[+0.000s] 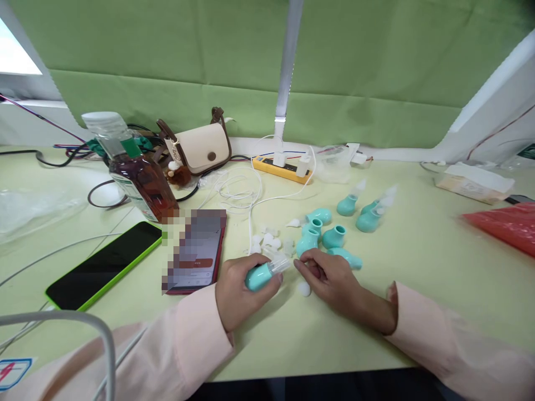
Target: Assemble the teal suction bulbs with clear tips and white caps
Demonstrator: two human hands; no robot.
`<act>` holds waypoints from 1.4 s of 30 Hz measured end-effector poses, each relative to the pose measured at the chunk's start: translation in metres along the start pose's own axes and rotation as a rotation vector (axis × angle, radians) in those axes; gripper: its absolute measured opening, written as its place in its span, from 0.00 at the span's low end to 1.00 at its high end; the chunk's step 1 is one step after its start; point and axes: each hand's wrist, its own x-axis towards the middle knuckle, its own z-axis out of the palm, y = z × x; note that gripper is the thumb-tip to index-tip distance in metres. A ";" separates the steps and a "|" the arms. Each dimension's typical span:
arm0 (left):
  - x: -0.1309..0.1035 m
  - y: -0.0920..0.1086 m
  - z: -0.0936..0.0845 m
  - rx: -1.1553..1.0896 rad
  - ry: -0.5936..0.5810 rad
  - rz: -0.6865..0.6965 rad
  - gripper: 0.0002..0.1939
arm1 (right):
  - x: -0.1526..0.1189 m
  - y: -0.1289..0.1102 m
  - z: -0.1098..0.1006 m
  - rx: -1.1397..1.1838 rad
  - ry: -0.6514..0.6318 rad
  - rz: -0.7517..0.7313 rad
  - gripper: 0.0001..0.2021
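Observation:
My left hand (234, 291) is wrapped around a teal nasal aspirator bulb (258, 277) with a clear nozzle (279, 264), tilted toward the right. Just beside the nozzle's end is my right hand (336, 285), thumb and forefinger pinched; whatever they hold, if anything, is hidden. A small white tip (304, 288) lies on the table under the right hand. Beyond my hands sit several teal bulbs without nozzles (334, 238) and a heap of small white and clear tips (271, 241). Farther right, aspirators with clear nozzles (368, 220) stand in a group.
A phone (196, 256) and a green-cased phone (104, 267) lie to the left, near a bottle of dark liquid (144, 184). Behind are a cream handbag (204, 147), a yellow power strip (284, 170) and loose white cables. A red bag (507, 225) and tissue pack (474, 182) lie right.

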 end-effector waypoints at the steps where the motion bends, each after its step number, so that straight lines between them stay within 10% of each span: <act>1: -0.001 0.000 0.001 -0.003 -0.009 0.012 0.07 | 0.000 0.001 0.000 -0.038 0.026 -0.035 0.08; 14: -0.004 -0.004 0.005 0.021 -0.020 0.088 0.07 | -0.009 -0.011 -0.013 0.067 0.126 -0.239 0.02; 26: -0.014 -0.008 0.009 0.139 -0.280 0.454 0.15 | -0.002 -0.017 -0.020 -0.062 -0.221 -0.403 0.15; 36: -0.007 -0.005 0.005 0.137 -0.100 0.036 0.09 | -0.009 -0.012 -0.016 0.132 0.111 -0.446 0.09; 42: -0.005 -0.001 0.002 0.106 -0.092 -0.052 0.09 | -0.004 -0.018 -0.016 0.183 -0.246 -0.374 0.06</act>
